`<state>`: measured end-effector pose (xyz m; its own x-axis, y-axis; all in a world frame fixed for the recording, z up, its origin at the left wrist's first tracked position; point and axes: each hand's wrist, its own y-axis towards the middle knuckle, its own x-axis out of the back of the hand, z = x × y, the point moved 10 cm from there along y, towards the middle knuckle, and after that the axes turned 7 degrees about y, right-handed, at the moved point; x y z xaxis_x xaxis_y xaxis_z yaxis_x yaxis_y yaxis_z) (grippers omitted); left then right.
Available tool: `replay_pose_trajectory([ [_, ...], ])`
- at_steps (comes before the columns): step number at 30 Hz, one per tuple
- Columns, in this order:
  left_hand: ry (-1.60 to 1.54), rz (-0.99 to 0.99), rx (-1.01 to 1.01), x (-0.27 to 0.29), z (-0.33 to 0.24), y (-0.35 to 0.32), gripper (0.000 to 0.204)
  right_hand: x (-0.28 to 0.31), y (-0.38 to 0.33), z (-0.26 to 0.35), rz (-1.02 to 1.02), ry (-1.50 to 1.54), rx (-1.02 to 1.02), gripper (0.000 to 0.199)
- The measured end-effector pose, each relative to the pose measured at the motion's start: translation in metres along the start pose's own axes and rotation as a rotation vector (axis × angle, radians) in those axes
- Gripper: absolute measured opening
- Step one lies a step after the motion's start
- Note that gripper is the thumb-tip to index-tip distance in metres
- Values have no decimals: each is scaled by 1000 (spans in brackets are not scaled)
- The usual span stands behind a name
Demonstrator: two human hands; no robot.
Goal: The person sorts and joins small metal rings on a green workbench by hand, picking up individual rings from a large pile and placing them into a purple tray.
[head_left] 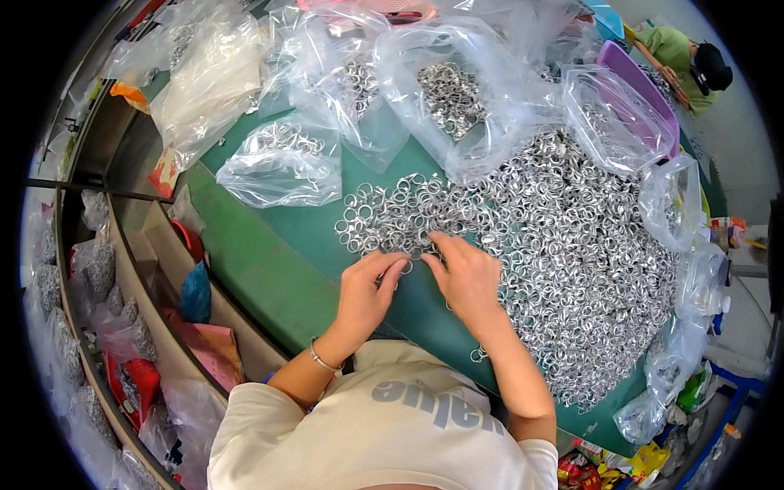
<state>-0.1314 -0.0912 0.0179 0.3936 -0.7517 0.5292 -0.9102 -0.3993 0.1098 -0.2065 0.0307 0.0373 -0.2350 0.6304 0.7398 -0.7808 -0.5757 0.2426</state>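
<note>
Both my hands work at the near edge of a small heap of shiny metal rings (384, 214) on the green table (282, 290). In my left hand (369, 287) the fingers are closed, and a metal ring (407, 267) shows at the tips of the thumb and forefinger. Just to its right is my right hand (469, 282), thumb and forefinger apart, the forefinger touching the heap's near side. Some of its other fingers are hidden. A much larger pile of rings (584, 278) spreads beside my right forearm. A few linked rings (478, 354) lie close to that forearm.
Clear plastic bags with rings, among them an open bag (510, 106) and a smaller bag (282, 175), line the far side. A purple basket (641, 94) stands far right, near another person (682, 61). Shelves (147, 327) with bagged parts run along the left.
</note>
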Motion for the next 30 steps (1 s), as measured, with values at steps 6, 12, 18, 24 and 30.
replay_pose_trajectory([
  [6,136,-21,0,1,3,7,24,3,-20,-27,-85,364,-173,8],
  [12,264,-52,12,10,11,11,31,-26,-47,-43,35,1834,-854,8],
  [18,281,-23,14,8,15,13,26,-4,-9,-33,-124,503,-250,12],
  [24,225,-40,-6,11,12,12,31,5,-7,-19,-177,103,-182,11],
  [30,325,33,-160,-7,-12,28,26,20,-51,-85,-190,655,-656,13],
])
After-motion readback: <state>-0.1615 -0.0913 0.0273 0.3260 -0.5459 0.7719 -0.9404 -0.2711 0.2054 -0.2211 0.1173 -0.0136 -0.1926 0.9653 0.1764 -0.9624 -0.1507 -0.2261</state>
